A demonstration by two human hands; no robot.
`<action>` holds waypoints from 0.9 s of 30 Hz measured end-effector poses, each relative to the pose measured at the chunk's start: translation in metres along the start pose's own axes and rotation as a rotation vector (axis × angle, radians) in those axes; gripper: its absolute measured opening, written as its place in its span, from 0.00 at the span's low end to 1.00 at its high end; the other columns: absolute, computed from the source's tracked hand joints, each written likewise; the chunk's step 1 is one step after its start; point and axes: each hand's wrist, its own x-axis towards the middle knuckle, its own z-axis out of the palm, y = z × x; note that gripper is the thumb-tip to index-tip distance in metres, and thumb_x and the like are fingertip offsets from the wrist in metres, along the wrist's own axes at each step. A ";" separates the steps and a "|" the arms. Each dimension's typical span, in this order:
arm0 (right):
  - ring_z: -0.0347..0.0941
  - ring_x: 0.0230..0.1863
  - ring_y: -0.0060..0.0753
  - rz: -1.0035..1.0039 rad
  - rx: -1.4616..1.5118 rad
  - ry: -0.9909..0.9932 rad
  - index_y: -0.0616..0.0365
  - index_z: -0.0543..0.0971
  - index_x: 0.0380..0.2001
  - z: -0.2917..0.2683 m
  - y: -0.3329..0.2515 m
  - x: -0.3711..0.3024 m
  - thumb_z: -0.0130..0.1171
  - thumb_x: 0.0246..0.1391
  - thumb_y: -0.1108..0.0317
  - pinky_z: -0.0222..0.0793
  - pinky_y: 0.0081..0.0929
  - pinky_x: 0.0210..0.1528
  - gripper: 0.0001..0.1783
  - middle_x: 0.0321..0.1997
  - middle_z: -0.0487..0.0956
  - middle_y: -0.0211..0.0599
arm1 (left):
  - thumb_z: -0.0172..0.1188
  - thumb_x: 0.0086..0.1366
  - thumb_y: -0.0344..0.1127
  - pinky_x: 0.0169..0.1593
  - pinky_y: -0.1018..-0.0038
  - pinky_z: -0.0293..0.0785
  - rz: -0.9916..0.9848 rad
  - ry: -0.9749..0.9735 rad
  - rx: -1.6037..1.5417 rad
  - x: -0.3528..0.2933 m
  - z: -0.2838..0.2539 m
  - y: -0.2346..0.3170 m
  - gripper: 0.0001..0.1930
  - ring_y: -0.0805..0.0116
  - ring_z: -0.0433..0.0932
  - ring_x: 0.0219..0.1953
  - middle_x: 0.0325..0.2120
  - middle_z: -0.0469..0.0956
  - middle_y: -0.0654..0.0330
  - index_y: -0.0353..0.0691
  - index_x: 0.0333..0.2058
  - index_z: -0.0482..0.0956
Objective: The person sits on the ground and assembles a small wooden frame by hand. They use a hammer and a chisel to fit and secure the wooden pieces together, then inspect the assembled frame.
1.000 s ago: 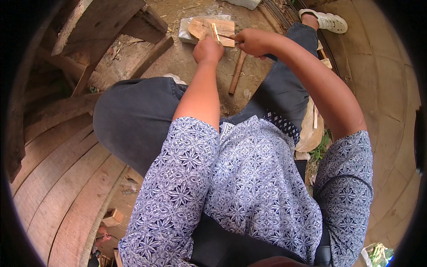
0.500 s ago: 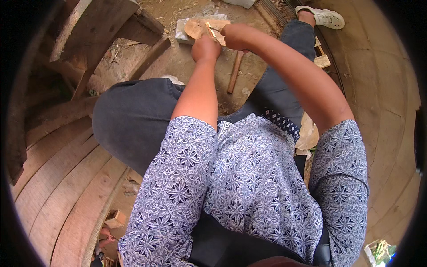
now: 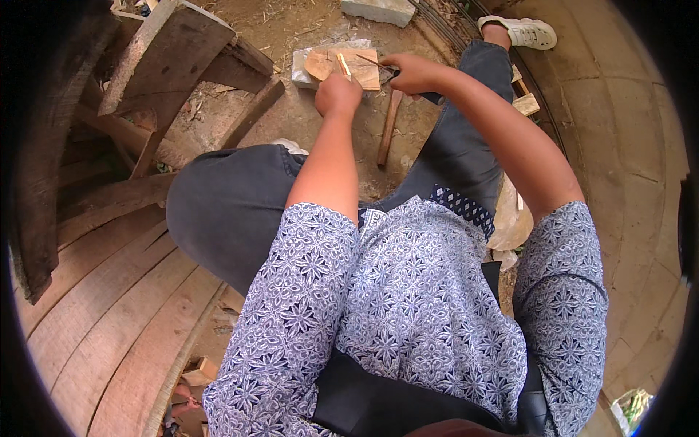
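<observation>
Pale wood strip [image 3: 343, 64] juts from the top of the left hand [image 3: 338, 95], above a board. Nearest the camera, a blue-and-white patterned shirt [image 3: 429, 306] fills the lower middle, a broad black band [image 3: 393, 397] across its bottom. Past the hem are dark trousers [image 3: 233, 204], the left knee bent out to the side and the right leg stretched forward. Bare forearms reach beyond the lap: the left grip is clenched around the lower part of the strip, while the right hand [image 3: 416, 74] has its grip closed on a slim dark pointed tool [image 3: 375, 63], its tip aimed at the strip and just beside it. Whether the two touch is too small to tell. Under them lies the wooden board [image 3: 320, 63], rounded at its left end and squared at its right, resting on a whitish slab [image 3: 298, 71]. A wooden stick [image 3: 389, 127] lies on the ground just nearer than the board. Farther off are a grey block [image 3: 380, 10] and, to the right, the pale shoe [image 3: 535, 34] on the outstretched foot.
</observation>
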 end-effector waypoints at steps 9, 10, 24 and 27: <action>0.76 0.21 0.31 0.011 0.228 -0.017 0.62 0.70 0.62 0.004 0.029 -0.034 0.54 0.52 0.70 0.73 0.31 0.22 0.31 0.26 0.79 0.42 | 0.66 0.60 0.47 0.27 0.71 0.78 -0.187 -0.343 -0.757 0.027 -0.001 -0.009 0.18 0.73 0.74 0.21 0.24 0.78 0.59 0.37 0.37 0.78; 0.76 0.20 0.31 0.016 0.248 -0.010 0.61 0.70 0.62 0.004 0.031 -0.035 0.54 0.52 0.70 0.73 0.30 0.22 0.31 0.26 0.79 0.42 | 0.66 0.60 0.47 0.27 0.71 0.78 -0.211 -0.383 -0.798 0.029 -0.001 -0.010 0.18 0.73 0.74 0.21 0.24 0.78 0.60 0.37 0.39 0.77; 0.78 0.30 0.36 -0.022 0.137 0.120 0.60 0.74 0.59 0.014 0.055 -0.041 0.52 0.50 0.70 0.74 0.35 0.35 0.29 0.33 0.82 0.45 | 0.72 0.49 0.61 0.46 0.61 0.78 -0.176 0.011 0.010 0.041 0.009 -0.045 0.37 0.56 0.82 0.45 0.42 0.82 0.49 0.35 0.47 0.78; 0.79 0.36 0.42 0.026 0.129 0.061 0.59 0.75 0.58 0.013 0.047 -0.036 0.53 0.50 0.69 0.75 0.36 0.40 0.29 0.39 0.83 0.49 | 0.72 0.49 0.60 0.54 0.59 0.74 -0.121 0.094 -0.058 0.039 0.011 -0.048 0.39 0.49 0.78 0.52 0.49 0.79 0.44 0.34 0.50 0.76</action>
